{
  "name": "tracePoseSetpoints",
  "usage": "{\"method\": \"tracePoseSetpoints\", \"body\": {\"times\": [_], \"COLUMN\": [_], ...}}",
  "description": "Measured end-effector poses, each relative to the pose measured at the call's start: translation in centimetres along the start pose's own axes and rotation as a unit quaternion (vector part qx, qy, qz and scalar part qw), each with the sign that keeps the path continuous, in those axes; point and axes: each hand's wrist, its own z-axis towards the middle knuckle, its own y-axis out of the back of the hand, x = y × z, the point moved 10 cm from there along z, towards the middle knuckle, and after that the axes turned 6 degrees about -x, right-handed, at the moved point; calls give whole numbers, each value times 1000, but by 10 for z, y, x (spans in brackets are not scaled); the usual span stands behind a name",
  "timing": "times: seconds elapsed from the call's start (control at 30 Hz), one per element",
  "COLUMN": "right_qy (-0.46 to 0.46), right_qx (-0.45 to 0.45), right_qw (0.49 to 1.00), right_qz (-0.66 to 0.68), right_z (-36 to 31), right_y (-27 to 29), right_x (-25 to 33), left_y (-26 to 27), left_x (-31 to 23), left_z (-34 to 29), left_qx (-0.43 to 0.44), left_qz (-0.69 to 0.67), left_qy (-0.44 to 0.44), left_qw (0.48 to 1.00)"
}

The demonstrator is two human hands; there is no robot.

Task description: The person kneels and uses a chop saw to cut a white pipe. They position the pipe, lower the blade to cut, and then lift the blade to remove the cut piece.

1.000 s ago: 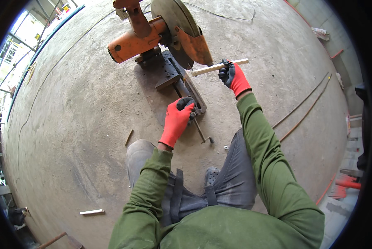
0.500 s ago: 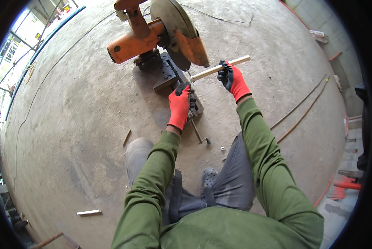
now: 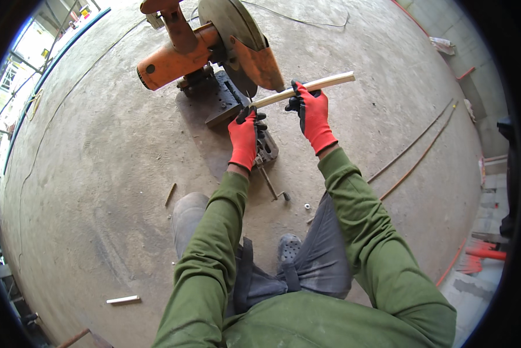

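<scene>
A long pale stick (image 3: pixel 336 79), of wood or plastic, slants across in front of the saw in the head view. My right hand (image 3: pixel 311 116), in a red and black glove, is closed around its middle. My left hand (image 3: pixel 244 138), gloved alike, pinches at the stick's left end with thumb and forefinger; its other fingers curl loosely. Just beyond my hands stands an orange chop saw (image 3: pixel 179 58) with a large disc (image 3: pixel 240 72) and an orange guard (image 3: pixel 257 64). Its dark base (image 3: pixel 217 101) carries a clamp screw with a crank (image 3: pixel 272 185), below my left hand.
On the concrete floor (image 3: pixel 98 174) lie a short white piece (image 3: pixel 123 300), a thin brown offcut (image 3: pixel 171 194) and a small nut-like ring (image 3: pixel 307 206). Two thin rods (image 3: pixel 417 153) lie at the right. A cable (image 3: pixel 51 116) runs along the left; a block wall (image 3: pixel 475 75) bounds the right.
The stick and my right hand have shifted left, bringing the stick's left end to my left hand's fingertips. The view has moved slightly, so the saw sits further left.
</scene>
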Motion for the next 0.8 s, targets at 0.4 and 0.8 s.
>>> {"method": "tracePoseSetpoints", "body": {"times": [0.4,0.8], "right_qy": [76,88], "right_qx": [27,13], "right_qw": [996,995], "right_qz": [-28,-44], "right_z": [-16,-21], "right_y": [-4,-6], "right_x": [20,35], "left_y": [-14,-18], "left_x": [1,-8], "left_z": [3,-4], "left_qx": [47,40], "left_qz": [43,38], "left_qy": [-4,-19], "left_qw": [998,998]}}
